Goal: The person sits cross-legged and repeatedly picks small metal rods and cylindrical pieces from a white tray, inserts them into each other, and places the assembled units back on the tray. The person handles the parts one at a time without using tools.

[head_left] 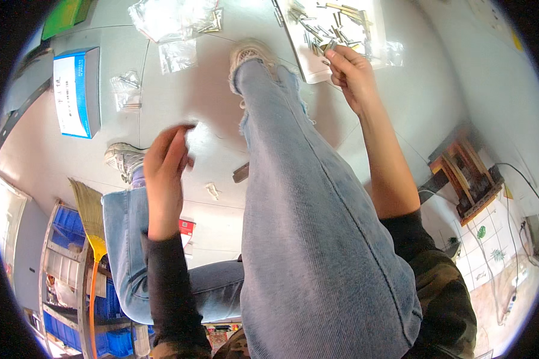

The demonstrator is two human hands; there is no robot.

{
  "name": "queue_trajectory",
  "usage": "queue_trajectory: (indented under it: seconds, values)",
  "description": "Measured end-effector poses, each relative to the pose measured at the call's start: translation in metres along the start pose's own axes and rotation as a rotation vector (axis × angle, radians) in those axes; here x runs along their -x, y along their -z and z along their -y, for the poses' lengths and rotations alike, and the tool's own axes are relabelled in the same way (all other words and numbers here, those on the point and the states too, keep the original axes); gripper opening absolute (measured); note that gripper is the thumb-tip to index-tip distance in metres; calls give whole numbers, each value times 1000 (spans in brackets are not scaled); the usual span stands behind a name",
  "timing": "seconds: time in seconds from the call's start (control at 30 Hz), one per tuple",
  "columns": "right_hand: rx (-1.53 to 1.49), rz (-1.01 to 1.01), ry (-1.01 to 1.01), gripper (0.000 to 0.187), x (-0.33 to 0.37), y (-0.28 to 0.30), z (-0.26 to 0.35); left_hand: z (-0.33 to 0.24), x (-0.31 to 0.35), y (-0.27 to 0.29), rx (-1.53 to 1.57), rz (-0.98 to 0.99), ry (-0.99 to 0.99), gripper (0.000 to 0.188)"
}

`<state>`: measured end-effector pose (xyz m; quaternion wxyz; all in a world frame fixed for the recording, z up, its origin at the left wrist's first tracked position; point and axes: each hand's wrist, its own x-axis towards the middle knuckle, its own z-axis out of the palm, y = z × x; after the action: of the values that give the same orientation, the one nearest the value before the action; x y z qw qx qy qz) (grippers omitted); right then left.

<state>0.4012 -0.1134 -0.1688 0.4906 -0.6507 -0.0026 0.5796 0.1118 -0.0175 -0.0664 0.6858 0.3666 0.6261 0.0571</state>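
Note:
My right hand [353, 75] is over the near edge of a white tray [317, 73], thumb and fingers pinching a small silvery metal piece [330, 46]. Loose small metal pieces [339, 27], silvery and brassy, many of them slim and rod-like, lie scattered in the tray. To the left of my knee, my left hand [166, 157] hangs in the air above the floor. Its fingers are closed in a pinch, with a small dark tip [189, 125] showing beyond them; its kind is too blurred to tell.
Clear plastic bags [176, 21] and a smaller bag with metal pieces [126, 90] lie on the floor. A blue-and-white box [76, 93] stands at left. Nearer are a broom [88, 215] and a shelf with blue bins [69, 227]. At right stands a wooden frame-like object [466, 173] near cables.

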Motion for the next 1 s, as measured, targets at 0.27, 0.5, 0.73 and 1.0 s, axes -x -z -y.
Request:
queue_trajectory:
  seconds: [0.27,0.5,0.73,1.0]
  values:
    - [437,7,388,15,48,-64,60,-63,-75,-106,-99,408,-525,28]
    - [496,0,392,15,49,-77,65,-58,-71,-107,132,338,-397,24]
    - [-152,138,107,31,38,-66,75,-53,-82,-103,1003,596,41,28]
    - [102,-140,358,29,42,-77,80,-50,-75,-117,522,495,-103,23]
